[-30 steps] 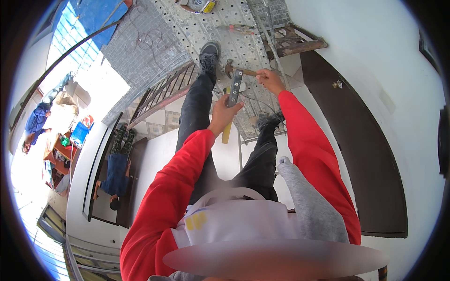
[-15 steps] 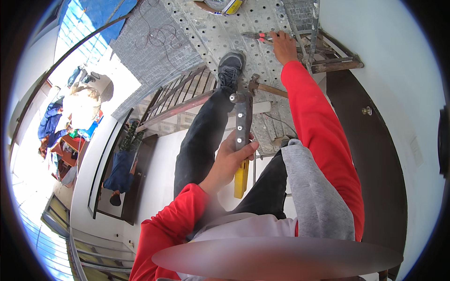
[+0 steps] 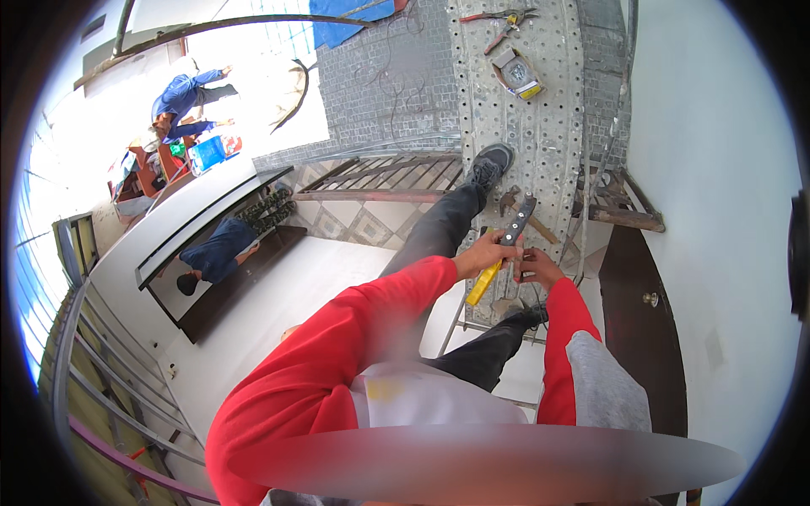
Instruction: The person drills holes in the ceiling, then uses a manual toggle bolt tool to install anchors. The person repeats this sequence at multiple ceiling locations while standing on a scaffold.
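Observation:
My left hand (image 3: 491, 253) is closed round a dark bar with pale studs (image 3: 517, 219) and a yellow lower part (image 3: 484, 283). My right hand (image 3: 540, 268) is beside it with fingers curled; what they hold is too small to make out. A wooden-handled hammer (image 3: 533, 221) lies on the perforated metal plank (image 3: 548, 135), just behind the bar, near my left shoe (image 3: 494, 164). Farther up the plank are an open small box (image 3: 516, 72) and red-handled pliers and snips (image 3: 504, 32).
A railing (image 3: 380, 192) runs left of the plank, a wooden frame (image 3: 623, 212) right of it. A dark door (image 3: 641, 337) is set in the white wall. A person in dark blue (image 3: 215, 253) is below left; another in blue (image 3: 181, 97) is farther back among clutter (image 3: 148, 173).
My right hand reached to red-handled pliers half a second ago and is now back beside my left hand; that spot on the plank changed. The bar has tilted rightward as the view shifted.

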`<state>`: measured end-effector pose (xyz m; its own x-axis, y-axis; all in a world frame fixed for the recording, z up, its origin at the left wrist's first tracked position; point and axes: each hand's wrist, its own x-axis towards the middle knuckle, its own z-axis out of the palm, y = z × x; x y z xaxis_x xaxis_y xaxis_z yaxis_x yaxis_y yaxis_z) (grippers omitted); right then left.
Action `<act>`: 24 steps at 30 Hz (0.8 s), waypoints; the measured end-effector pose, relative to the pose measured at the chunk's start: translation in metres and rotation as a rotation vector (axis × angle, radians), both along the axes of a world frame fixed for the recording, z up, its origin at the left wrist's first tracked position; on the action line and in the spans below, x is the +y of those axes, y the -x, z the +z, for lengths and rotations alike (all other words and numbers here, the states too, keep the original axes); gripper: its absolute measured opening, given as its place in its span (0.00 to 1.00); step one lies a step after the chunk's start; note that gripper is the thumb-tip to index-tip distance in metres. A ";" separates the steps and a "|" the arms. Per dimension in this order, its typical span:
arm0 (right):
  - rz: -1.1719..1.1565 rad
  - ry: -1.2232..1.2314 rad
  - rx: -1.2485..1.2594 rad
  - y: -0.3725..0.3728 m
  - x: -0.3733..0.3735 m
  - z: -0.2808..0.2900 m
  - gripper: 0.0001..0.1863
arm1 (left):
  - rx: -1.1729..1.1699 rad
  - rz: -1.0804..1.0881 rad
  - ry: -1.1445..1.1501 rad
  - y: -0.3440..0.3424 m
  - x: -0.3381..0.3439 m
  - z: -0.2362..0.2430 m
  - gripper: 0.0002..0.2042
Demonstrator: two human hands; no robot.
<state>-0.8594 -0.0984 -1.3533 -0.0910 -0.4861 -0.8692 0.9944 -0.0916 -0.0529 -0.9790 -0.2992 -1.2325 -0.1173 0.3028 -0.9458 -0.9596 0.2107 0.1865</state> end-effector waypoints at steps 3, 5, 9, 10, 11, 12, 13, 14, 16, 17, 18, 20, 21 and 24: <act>-0.194 0.148 -0.123 -0.088 0.007 0.149 0.38 | 0.161 -0.109 -0.050 -0.005 0.002 0.022 0.14; -0.327 0.041 -0.134 -0.145 0.005 0.230 0.42 | 0.311 -0.110 -0.072 -0.005 -0.002 0.036 0.14; -0.491 -0.239 0.145 -0.234 0.008 0.316 0.35 | 0.357 -0.132 -0.081 0.026 -0.010 0.053 0.09; -0.475 -0.357 0.159 -0.245 0.007 0.319 0.35 | 0.420 -0.148 -0.081 0.039 -0.016 0.057 0.08; -0.452 -0.478 0.169 -0.255 0.005 0.324 0.35 | 0.395 -0.107 0.053 0.050 -0.016 0.059 0.08; -0.424 -0.597 0.173 -0.265 0.002 0.332 0.35 | 0.436 -0.089 0.078 0.057 -0.024 0.066 0.09; -0.381 -0.708 0.215 -0.271 0.009 0.336 0.34 | 0.503 -0.036 0.028 0.059 -0.034 0.070 0.11; -0.448 -0.864 0.123 -0.275 0.015 0.342 0.33 | 0.462 -0.013 0.134 0.062 -0.042 0.072 0.13; -0.717 -0.859 0.063 -0.304 0.031 0.372 0.30 | 0.497 -0.030 0.170 0.056 -0.065 0.076 0.14; -1.069 -0.799 0.110 -0.321 0.042 0.396 0.28 | 0.523 -0.062 0.164 0.045 -0.076 0.081 0.13; -1.306 -0.741 0.174 -0.344 0.061 0.425 0.26 | 0.525 -0.083 0.238 0.038 -0.081 0.081 0.13; -1.505 -0.825 0.371 -0.400 0.106 0.492 0.23 | 0.517 -0.244 0.382 0.019 -0.086 0.087 0.15; -1.528 -0.938 0.471 -0.431 0.128 0.532 0.23 | 0.569 -0.286 0.308 0.009 -0.083 0.089 0.15; -1.469 -1.403 0.615 -0.518 0.196 0.651 0.25 | 0.638 -0.576 0.339 -0.011 -0.065 0.101 0.14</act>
<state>-0.3417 0.0976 -0.7024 -0.0500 0.9746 -0.2182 0.0837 -0.2137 -0.9733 -0.9682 -0.3640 -1.1312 -0.5637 0.1948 -0.8027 -0.4266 0.7635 0.4849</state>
